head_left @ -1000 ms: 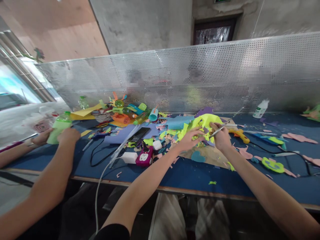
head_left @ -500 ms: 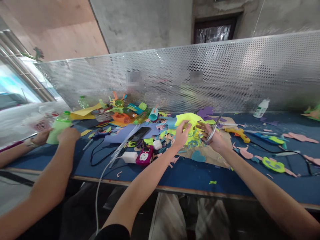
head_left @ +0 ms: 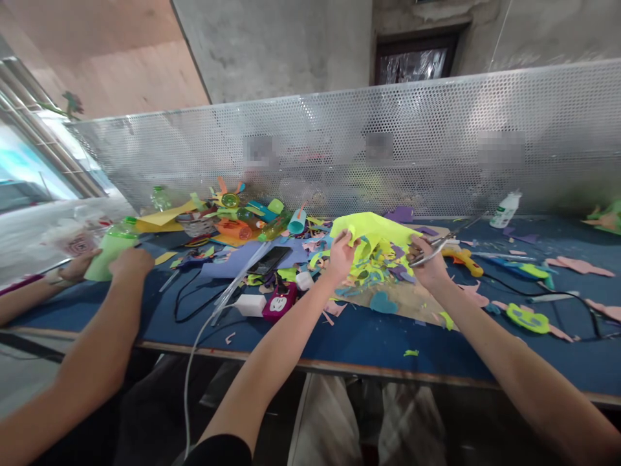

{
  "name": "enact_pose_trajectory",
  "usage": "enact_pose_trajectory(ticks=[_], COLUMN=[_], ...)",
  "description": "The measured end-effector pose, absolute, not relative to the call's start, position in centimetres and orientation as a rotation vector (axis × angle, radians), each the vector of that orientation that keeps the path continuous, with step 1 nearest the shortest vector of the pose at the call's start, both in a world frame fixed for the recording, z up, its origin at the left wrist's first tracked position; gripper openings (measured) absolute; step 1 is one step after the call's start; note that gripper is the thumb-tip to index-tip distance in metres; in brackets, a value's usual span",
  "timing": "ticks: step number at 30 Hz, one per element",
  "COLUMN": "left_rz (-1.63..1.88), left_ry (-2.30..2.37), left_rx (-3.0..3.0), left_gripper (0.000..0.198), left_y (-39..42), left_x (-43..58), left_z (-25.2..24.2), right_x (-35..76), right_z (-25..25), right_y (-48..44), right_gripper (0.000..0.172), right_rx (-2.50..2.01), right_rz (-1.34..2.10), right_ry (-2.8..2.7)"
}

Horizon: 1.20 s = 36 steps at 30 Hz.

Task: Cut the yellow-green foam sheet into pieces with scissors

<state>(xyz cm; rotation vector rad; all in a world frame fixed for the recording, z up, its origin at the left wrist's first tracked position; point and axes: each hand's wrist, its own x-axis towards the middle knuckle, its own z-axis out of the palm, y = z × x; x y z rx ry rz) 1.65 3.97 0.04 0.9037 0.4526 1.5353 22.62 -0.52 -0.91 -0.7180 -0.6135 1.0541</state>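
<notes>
While the left hand point(head_left: 342, 255) is pinching a yellow-green sheet point(head_left: 376, 226) at its left part, the right hand point(head_left: 429, 262) is grasping metal scissors point(head_left: 438, 248), its fingertips meeting or nearly meeting the sheet's other end. The sheet is hanging just off the middle of the view toward three o'clock; paper scraps point(head_left: 371, 272) are lying at six o'clock from it, over brown paper point(head_left: 407, 304).

In my judgement, good handling is calling for light, even tension between both hands, since the sheet is looking thin and its ragged lower edge could be catching or tearing. The scissors are pointing toward two o'clock, away from the left fingers, which is seeming the safer way to be carrying them.

Blur is smearing the scissors' far end, so whether the blades are standing apart is unclear. The sheet's lower edge is blending into like-coloured scraps. At nine o'clock a co-worker's hands point(head_left: 133, 262) are holding a green bottle point(head_left: 114, 259), while the frame is cutting off that person's body.
</notes>
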Motion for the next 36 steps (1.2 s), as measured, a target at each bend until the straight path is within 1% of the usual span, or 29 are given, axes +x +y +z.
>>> enact_pose_trajectory(ticks=[2,6,8,10,13,16,21,25,30,33,36], left_rz=[1.536,1.535,1.565,1.602,1.63,1.627,1.631,1.717,1.822,1.854,1.837], left_ry=[0.425,0.54,0.618,0.671,0.687,0.663,0.609,0.636,0.688,0.7,0.782], left_rx=[0.899,0.976,1.029,1.11,1.266,1.346,1.354,1.301,1.197,1.138,0.953], left_gripper=[0.024,0.023,0.021,0.022,0.028,0.034,0.038,0.037,0.033,0.028,0.022], left_y=[4.5,5.1,5.2,5.1,4.9,4.4,3.7,4.1,4.9,5.7,7.0], left_x=[1.3,1.1,1.0,0.9,0.6,0.6,1.2,1.1,0.6,0.4,-0.2], left_z=[-0.1,-0.7,-1.0,-1.1,-1.0,-0.6,-0.1,-0.2,-0.5,-0.7,-1.3], right_x=[22.4,21.8,21.7,21.7,21.8,21.7,20.9,20.8,21.5,21.9,22.1], right_z=[-0.3,-0.2,-0.8,-1.5,-2.3,-2.4,-1.8,-1.5,-1.0,-1.0,-1.2], right_y=[-1.1,-1.5,-1.2,-0.8,-0.3,-0.5,-1.8,-2.2,-2.2,-2.1,-1.8], right_gripper=[0.052,0.04,0.036,0.036,0.038,0.038,0.031,0.037,0.048,0.045,0.044], right_rx=[-0.653,-0.711,-0.793,-0.932,-1.146,-1.239,-1.396,-1.44,-1.474,-1.544,-1.605], right_rz=[0.979,0.814,0.798,0.791,0.796,0.848,0.807,0.677,0.672,0.571,0.358], right_ry=[-0.709,-0.896,-0.926,-0.958,-0.999,-1.063,-1.48,-1.609,-1.613,-1.645,-1.689])
